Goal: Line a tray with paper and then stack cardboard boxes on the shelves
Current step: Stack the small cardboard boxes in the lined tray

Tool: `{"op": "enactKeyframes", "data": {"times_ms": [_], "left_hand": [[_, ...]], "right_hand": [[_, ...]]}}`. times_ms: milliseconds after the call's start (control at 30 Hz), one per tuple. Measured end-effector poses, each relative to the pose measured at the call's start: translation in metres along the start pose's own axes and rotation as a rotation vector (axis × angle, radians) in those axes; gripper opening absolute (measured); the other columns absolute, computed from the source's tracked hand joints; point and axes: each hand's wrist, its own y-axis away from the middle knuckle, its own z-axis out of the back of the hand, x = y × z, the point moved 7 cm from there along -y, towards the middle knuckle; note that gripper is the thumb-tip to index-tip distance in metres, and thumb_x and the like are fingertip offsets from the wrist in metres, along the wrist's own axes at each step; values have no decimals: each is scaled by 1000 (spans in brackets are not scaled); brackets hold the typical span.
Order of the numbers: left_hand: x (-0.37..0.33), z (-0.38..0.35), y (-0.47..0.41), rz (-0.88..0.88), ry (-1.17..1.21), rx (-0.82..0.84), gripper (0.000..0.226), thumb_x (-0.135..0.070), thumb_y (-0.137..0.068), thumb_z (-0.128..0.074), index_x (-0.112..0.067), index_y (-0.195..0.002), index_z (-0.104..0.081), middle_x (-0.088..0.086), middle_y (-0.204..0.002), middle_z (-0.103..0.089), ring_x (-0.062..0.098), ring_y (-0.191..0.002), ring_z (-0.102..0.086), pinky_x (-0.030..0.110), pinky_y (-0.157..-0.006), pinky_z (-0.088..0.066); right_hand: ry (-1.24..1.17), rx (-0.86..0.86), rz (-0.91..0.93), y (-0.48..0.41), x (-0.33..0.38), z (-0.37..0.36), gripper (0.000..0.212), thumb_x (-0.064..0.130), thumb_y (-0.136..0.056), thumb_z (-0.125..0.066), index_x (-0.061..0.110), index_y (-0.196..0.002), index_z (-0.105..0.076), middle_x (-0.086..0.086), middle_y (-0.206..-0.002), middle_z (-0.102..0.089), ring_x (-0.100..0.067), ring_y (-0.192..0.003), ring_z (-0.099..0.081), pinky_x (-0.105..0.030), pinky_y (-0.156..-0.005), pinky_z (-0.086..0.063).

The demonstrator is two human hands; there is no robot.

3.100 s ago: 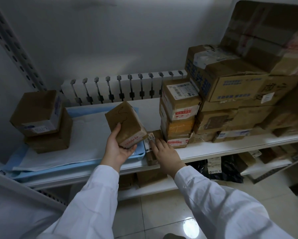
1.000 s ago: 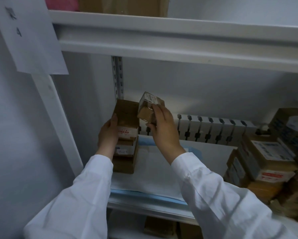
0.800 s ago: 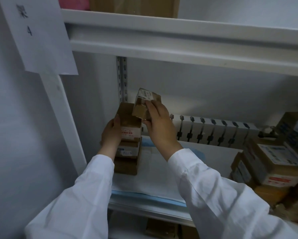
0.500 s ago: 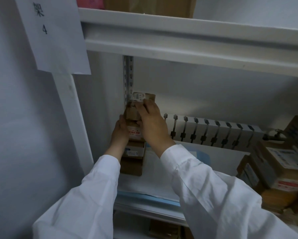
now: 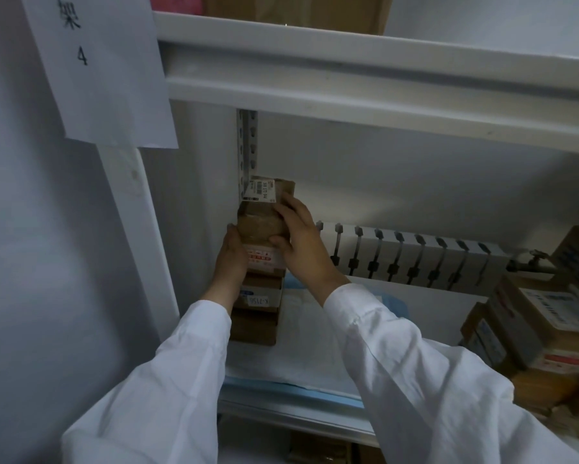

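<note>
A small cardboard box (image 5: pixel 264 216) with a white barcode label sits on top of a stack of boxes (image 5: pixel 258 306) at the left end of the shelf. My right hand (image 5: pixel 301 242) grips that small box from its right side, thumb under its lower edge. My left hand (image 5: pixel 231 259) presses against the left side of the stack, just below the small box. The stack stands on white paper (image 5: pixel 301 349) that lines a blue tray (image 5: pixel 281 390).
A slotted upright post (image 5: pixel 247 145) stands right behind the stack. The upper shelf beam (image 5: pixel 365 78) hangs overhead, with a paper sign (image 5: pixel 97 68) at the left. More cardboard boxes (image 5: pixel 535 333) fill the shelf's right end. A white radiator (image 5: pixel 412 259) runs along the back.
My right hand carried the small box left and set it onto the top of the stack. My left hand stayed at the stack's left side.
</note>
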Motion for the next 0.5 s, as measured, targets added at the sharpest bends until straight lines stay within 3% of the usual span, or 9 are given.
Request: {"op": "enactKeyframes", "data": {"times_ms": [67, 167, 300, 500], "left_hand": [[0, 1, 0, -12, 11, -3, 60, -52, -98, -5, -26, -136, -42, 11, -129, -56, 26, -116, -55, 42, -103, -42], [2, 2, 1, -10, 25, -13, 59, -51, -98, -5, -25, -137, -42, 10, -127, -56, 25, -117, -55, 38, -101, -42], [2, 4, 3, -5, 26, -42, 64, -58, -95, -4, -27, -141, -36, 9, -135, -52, 24, -121, -52, 45, -106, -39], [-5, 5, 13, 13, 1, -95, 61, -54, -97, -7, -24, -146, -29, 10, -143, -45, 25, -128, -46, 44, -110, -35]], "right_hand": [[-18, 15, -8, -2, -1, -1, 55, -4, -87, -57, 4, -139, -40, -12, -152, -25, -25, -141, -26, -26, -117, -19], [-19, 42, -15, -3, 1, -4, 56, -3, -88, -57, 6, -140, -39, -12, -154, -20, -25, -142, -23, -26, -116, -19], [-65, 53, -48, 3, -3, -7, 65, 2, -90, -57, 15, -146, -28, -10, -157, -10, -25, -145, -16, -38, -117, -24], [-124, 69, -62, 11, 0, -6, 79, 4, -90, -58, 21, -151, -9, -9, -159, -4, -22, -146, -9, -26, -114, -17]]}}
